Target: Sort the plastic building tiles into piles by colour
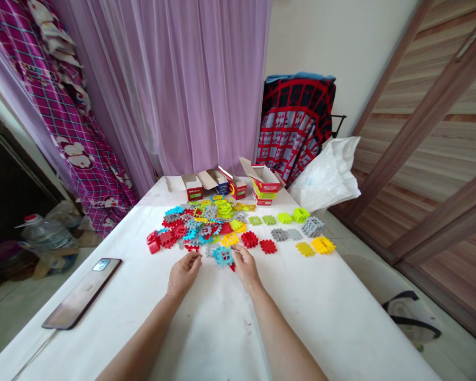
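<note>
My left hand (pixel 184 274) rests at the near edge of a pile of toothed plastic building pieces (pixel 200 225). Its fingers are curled together; whatever they may hold is hidden. My right hand (pixel 245 266) is closed at the right edge of a light blue window-shaped building piece (pixel 223 256), which lies between the hands. Part of a red piece (pixel 232 268) shows beside the right fingers. Just beyond are a yellow frame piece (pixel 230 240), a stack of red pieces (pixel 249 239) and a flat red piece (pixel 268 246).
Green pieces (pixel 284 218), grey pieces (pixel 313 226) and yellow pieces (pixel 323 245) sit in groups at the right. Several open small boxes (pixel 265 188) line the table's far edge. A phone (pixel 83 293) with a cable lies left; a white bag (pixel 327 174) stands beyond the right edge.
</note>
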A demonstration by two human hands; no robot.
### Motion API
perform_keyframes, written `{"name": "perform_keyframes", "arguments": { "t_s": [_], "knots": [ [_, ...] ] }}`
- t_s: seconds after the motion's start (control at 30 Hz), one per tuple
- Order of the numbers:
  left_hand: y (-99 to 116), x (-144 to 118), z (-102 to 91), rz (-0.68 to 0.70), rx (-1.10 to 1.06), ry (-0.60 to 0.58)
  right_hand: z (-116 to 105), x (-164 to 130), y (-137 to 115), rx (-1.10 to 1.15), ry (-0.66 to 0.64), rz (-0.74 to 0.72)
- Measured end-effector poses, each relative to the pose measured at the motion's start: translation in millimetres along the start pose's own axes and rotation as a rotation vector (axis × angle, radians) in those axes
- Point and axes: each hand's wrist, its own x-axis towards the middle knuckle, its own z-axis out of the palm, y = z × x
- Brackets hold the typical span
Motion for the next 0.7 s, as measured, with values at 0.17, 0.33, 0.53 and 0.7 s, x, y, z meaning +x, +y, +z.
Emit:
{"name": "perform_keyframes", "arguments": {
  "t_s": [0.17,0.33,0.53,0.7],
  "knots": [
    [10.8,-1.5,17.2,0.063,-0.173,-0.110,1.8,-5.4,-5.0,0.022,-0.014,0.021],
    [11.1,-3.8,18.9,0.110,-0.362,-0.234,8.7,-13.2,-7.5,0.153,-0.024,0.059],
    [5.9,-6.0,20.0,-0.004,-0.453,-0.286,12.9,-24.2,-12.8,0.210,-0.098,0.117],
    [13.9,-6.3,18.3,-0.102,-0.545,-0.200,10.5,-29.3,-10.9,0.006,-0.096,0.015]
  ]
}}
